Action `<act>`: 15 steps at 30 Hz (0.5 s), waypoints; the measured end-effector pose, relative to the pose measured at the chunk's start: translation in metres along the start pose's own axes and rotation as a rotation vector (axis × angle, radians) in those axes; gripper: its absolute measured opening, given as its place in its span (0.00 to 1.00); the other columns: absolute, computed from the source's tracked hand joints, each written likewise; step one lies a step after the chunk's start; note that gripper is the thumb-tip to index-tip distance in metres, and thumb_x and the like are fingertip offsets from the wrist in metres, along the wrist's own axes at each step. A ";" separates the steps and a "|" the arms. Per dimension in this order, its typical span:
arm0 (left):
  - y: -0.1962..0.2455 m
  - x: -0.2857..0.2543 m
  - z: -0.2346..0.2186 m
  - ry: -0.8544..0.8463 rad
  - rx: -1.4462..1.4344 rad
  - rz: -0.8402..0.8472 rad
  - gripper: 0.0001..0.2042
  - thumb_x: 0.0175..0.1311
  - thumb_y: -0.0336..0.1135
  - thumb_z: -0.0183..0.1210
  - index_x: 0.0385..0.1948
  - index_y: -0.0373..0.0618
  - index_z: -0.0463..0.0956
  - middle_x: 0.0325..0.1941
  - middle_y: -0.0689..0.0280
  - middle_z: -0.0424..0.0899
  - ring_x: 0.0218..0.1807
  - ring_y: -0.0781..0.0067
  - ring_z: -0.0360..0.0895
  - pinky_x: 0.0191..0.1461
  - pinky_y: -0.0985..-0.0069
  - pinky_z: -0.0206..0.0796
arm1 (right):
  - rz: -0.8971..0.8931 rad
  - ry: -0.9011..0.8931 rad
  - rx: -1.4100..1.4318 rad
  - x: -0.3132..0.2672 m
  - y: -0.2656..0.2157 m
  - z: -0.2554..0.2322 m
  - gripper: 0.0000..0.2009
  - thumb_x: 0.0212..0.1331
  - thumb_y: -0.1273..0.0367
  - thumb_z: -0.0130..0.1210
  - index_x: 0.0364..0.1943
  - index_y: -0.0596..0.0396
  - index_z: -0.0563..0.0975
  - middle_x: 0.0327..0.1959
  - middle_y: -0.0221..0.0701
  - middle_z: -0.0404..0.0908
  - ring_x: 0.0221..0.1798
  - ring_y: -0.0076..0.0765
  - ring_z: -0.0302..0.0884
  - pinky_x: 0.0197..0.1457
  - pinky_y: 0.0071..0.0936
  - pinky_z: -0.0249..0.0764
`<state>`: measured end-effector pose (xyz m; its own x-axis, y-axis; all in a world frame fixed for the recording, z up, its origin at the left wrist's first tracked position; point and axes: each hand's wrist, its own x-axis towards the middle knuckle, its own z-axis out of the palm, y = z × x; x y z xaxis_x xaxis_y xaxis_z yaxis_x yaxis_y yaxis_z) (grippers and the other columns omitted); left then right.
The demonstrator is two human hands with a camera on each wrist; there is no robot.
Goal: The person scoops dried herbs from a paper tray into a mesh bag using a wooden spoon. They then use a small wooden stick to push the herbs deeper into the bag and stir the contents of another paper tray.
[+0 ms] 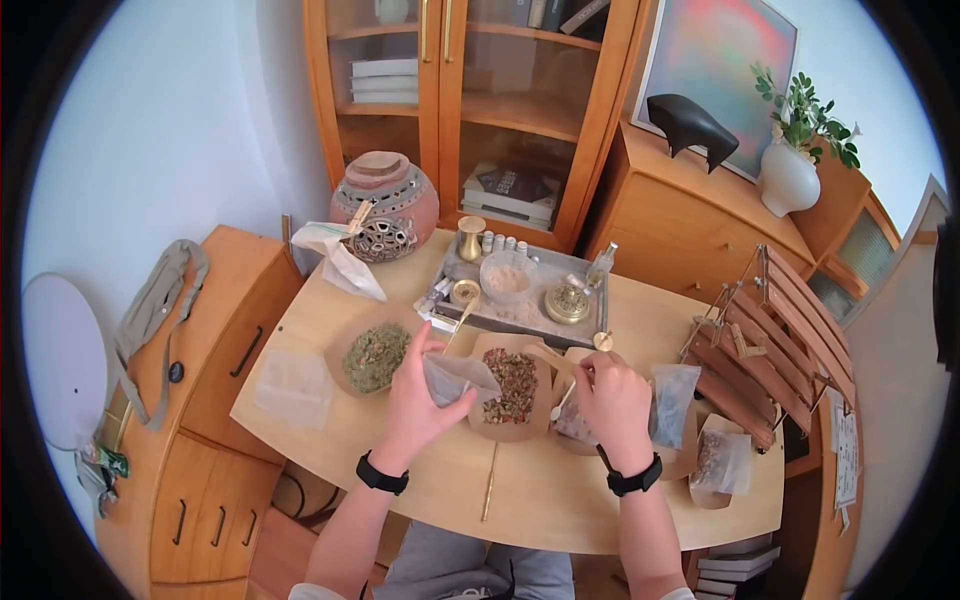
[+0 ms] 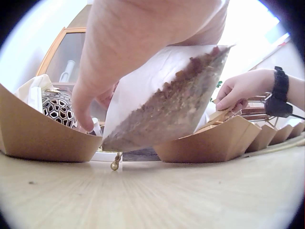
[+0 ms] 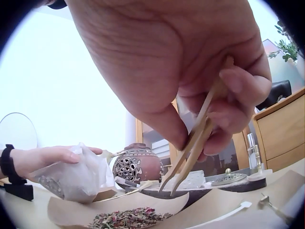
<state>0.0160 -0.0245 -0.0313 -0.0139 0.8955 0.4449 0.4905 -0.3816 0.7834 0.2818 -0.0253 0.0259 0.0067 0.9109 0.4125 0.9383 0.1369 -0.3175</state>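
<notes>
My left hand (image 1: 420,400) grips a translucent pouch (image 1: 460,380) between thumb and fingers, tilted over the table. In the left wrist view a reddish-brown dried mix (image 2: 183,98) lies inside that pouch. My right hand (image 1: 615,405) pinches wooden tongs (image 3: 193,148), whose two tips stand slightly apart and point down. Below the tongs, in the right wrist view, dried petals and leaves (image 3: 131,218) fill a paper tray (image 3: 64,210). In the head view this tray sits between both hands, and green dried herbs (image 1: 375,357) lie in another tray to its left.
Behind the trays, a grey tray (image 1: 450,318) bears a bowl of pale powder (image 1: 507,277) and a brass burner (image 1: 568,304). A patterned clay pot (image 1: 385,210) stands at the back left. On the right are a folding wooden rack (image 1: 765,350) and a bagged tray (image 1: 722,462).
</notes>
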 end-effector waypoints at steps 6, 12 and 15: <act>0.000 0.000 0.000 -0.031 0.028 -0.018 0.53 0.50 0.33 0.76 0.79 0.43 0.51 0.62 0.56 0.75 0.61 0.59 0.77 0.66 0.63 0.69 | -0.078 0.001 0.086 0.018 0.003 0.039 0.07 0.62 0.65 0.64 0.31 0.53 0.83 0.33 0.36 0.86 0.35 0.47 0.86 0.37 0.43 0.82; -0.002 0.001 0.001 -0.010 -0.032 -0.030 0.52 0.49 0.36 0.77 0.77 0.36 0.53 0.60 0.53 0.77 0.59 0.55 0.79 0.63 0.62 0.72 | -0.219 -0.091 0.124 0.017 -0.004 0.035 0.07 0.59 0.65 0.66 0.30 0.53 0.85 0.32 0.36 0.86 0.37 0.47 0.86 0.40 0.42 0.82; 0.002 -0.001 -0.002 -0.048 -0.073 -0.089 0.52 0.50 0.34 0.77 0.78 0.38 0.51 0.61 0.54 0.76 0.58 0.57 0.79 0.63 0.62 0.72 | -0.186 -0.096 0.101 0.021 0.003 0.019 0.07 0.56 0.66 0.66 0.28 0.53 0.83 0.31 0.36 0.84 0.37 0.45 0.86 0.39 0.40 0.82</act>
<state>0.0152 -0.0270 -0.0294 -0.0116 0.9358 0.3523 0.4241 -0.3145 0.8493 0.2785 0.0016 0.0172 -0.2003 0.8987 0.3901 0.8810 0.3394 -0.3296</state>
